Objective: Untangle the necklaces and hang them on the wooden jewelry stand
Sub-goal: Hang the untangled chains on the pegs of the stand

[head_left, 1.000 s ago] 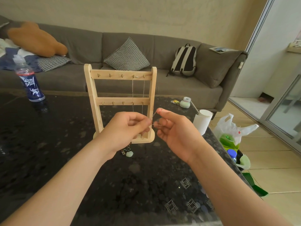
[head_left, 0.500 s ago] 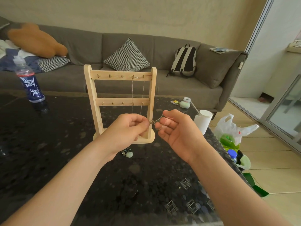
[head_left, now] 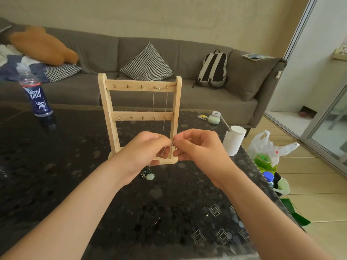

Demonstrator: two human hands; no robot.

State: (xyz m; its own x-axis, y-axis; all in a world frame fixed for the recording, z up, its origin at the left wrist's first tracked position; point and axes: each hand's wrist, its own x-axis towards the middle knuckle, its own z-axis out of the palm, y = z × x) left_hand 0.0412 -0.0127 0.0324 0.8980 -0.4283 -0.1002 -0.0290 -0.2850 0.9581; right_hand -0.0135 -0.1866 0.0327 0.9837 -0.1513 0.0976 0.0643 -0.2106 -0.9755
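- Since standing far left on the dark table (head_left: 56,184), well apart from the work, can leave the water bottle (head_left: 35,96) out of account.
- Faces the wooden jewelry stand (head_left: 139,85), set upright at mid-table with hooks toward the person, presumably for easy reach.
- Shows one thin chain (head_left: 154,106) already hung from right-hand hooks of the top bar, two strands dropping behind the hands.
- Pinches the tangled necklace (head_left: 172,143) with the left hand (head_left: 142,152), fingers curled, just before the stand's base; probably anchoring it.
- Lets pendants (head_left: 149,175), one pale green, dangle below that hand near the table, likely so weight draws strands straight.
- Meets it with the right hand (head_left: 199,149), fingers curled too, fingertips nipping the same necklace, seemingly teasing a strand or clasp free; too small to tell.
- Leaves the paper cup (head_left: 234,139) near the right edge, apart from both hands.
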